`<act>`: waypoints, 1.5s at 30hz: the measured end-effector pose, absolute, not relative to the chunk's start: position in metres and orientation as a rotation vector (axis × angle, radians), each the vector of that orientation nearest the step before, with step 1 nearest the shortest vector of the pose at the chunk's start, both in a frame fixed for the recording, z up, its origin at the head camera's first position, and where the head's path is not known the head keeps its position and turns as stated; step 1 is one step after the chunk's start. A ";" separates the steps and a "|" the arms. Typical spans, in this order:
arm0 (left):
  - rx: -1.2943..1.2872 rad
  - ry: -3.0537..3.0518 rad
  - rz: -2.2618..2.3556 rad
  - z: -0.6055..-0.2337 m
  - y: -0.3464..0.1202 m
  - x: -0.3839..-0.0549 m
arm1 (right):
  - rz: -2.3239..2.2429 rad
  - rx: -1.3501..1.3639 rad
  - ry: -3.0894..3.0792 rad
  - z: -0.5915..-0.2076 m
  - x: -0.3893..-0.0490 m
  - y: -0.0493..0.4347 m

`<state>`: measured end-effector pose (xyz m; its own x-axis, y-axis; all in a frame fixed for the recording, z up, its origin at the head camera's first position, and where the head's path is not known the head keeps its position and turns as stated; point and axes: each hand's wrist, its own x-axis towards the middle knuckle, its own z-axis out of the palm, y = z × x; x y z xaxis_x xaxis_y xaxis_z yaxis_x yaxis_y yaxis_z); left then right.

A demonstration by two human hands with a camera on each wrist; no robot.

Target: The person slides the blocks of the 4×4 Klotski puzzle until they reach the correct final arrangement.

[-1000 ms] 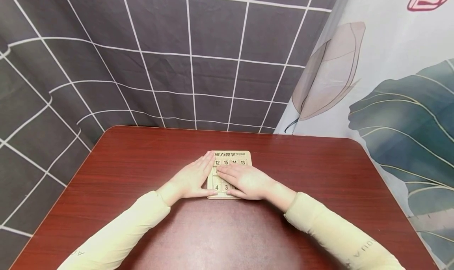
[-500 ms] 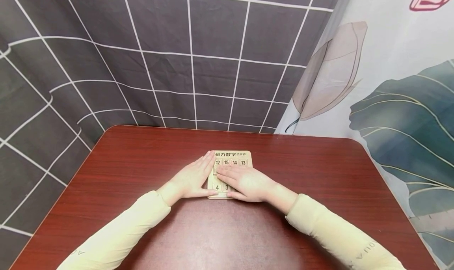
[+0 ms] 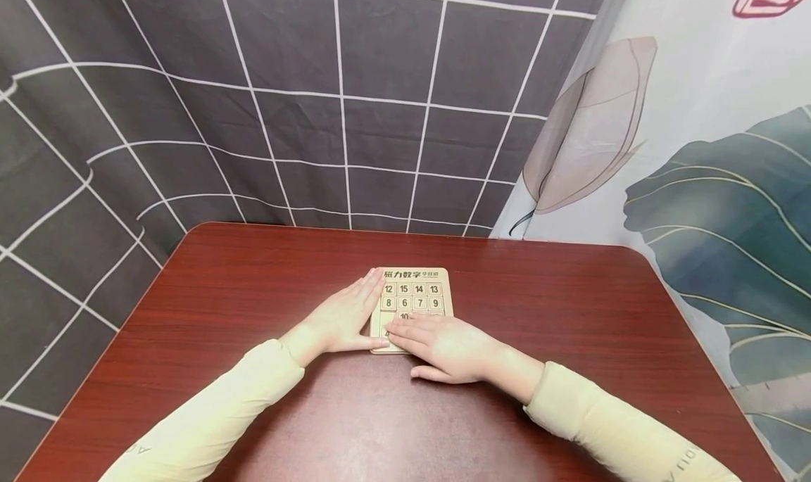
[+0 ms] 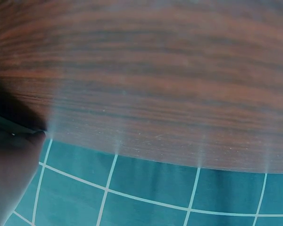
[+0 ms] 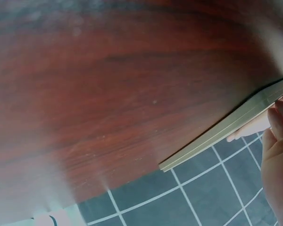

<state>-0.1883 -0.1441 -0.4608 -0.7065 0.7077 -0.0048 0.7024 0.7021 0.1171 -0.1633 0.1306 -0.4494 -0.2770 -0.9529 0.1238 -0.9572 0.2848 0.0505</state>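
A pale wooden number slide puzzle [image 3: 417, 274] lies flat on the table, with a printed heading along its far edge. Its top rows show 12, 15, 14, 13 and 8, 6, 7, 9. My left hand [image 3: 342, 320] lies along the puzzle's left edge, fingers straight and thumb across the near left corner. Over the lower rows, my right hand [image 3: 453, 350] rests its outstretched fingers on the tiles and hides most of them; its thumb sits off the near edge. The right wrist view catches the puzzle's side edge [image 5: 217, 134].
The dark red wooden table [image 3: 545, 292] extends around the puzzle on all sides. Behind it hangs a grey curtain [image 3: 380, 137] with white grid lines. A white curtain with leaf prints [image 3: 716, 200] hangs at the right.
My right hand has slid toward the near edge of the puzzle, uncovering the second row and a 10 below it. The left hand has stayed in place.
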 end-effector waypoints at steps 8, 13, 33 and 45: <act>1.196 2.864 0.141 -0.462 -0.145 -0.189 | 0.056 1.784 -2.419 -0.451 -0.169 0.130; 1.193 2.864 0.135 -0.461 -0.144 -0.189 | 0.040 1.744 -2.466 -0.451 -0.177 0.128; 1.168 2.854 0.151 -0.461 -0.143 -0.189 | 0.074 1.724 -2.400 -0.448 -0.159 0.152; 1.178 2.861 0.157 -0.460 -0.143 -0.188 | 0.058 1.743 -2.363 -0.452 -0.158 0.154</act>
